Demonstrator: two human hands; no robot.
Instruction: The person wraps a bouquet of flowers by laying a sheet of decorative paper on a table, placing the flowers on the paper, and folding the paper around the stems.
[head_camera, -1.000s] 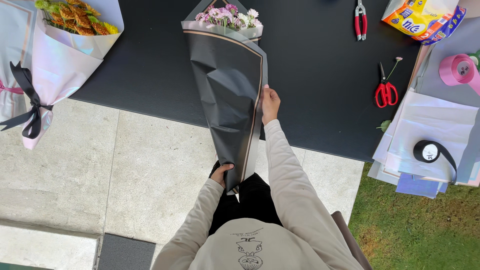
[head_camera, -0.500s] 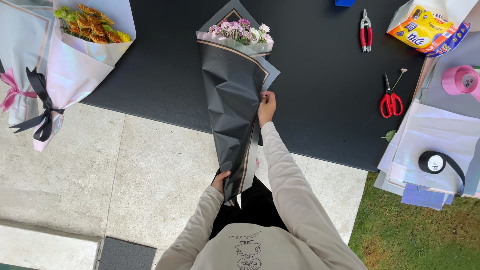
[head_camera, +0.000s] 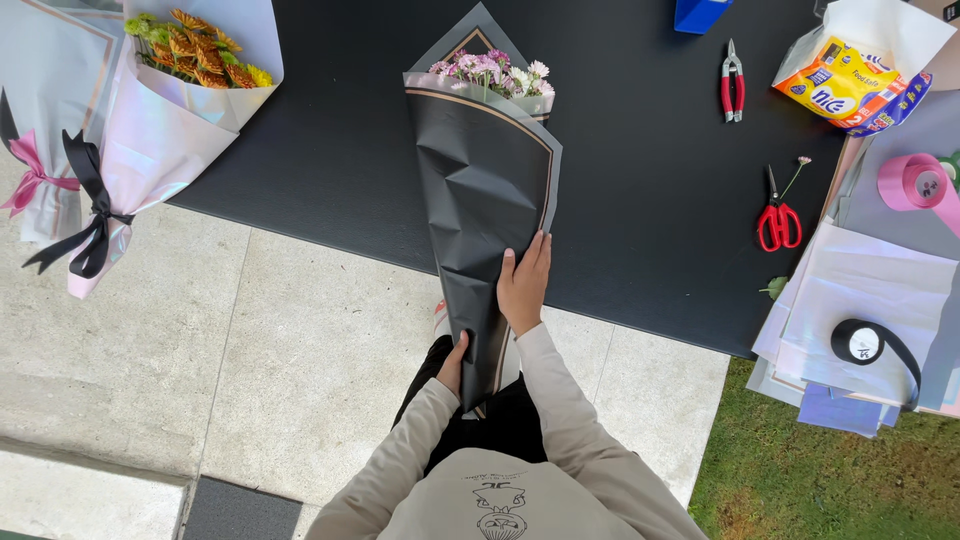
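Hands grip the black-wrapped bouquet (head_camera: 487, 200): left hand (head_camera: 453, 362) pinching its tip, right hand (head_camera: 524, 285) flat above.

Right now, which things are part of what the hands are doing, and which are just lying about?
In hand:
black-wrapped bouquet
left hand at its base
right hand on the wrap

Lying about:
finished bouquet
red scissors
pruners
pink ribbon roll
black ribbon roll

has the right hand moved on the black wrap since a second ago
Yes. The right hand has slid down the black wrapped bouquet toward the person, now lying at the near edge of the black table rather than further up the wrap.
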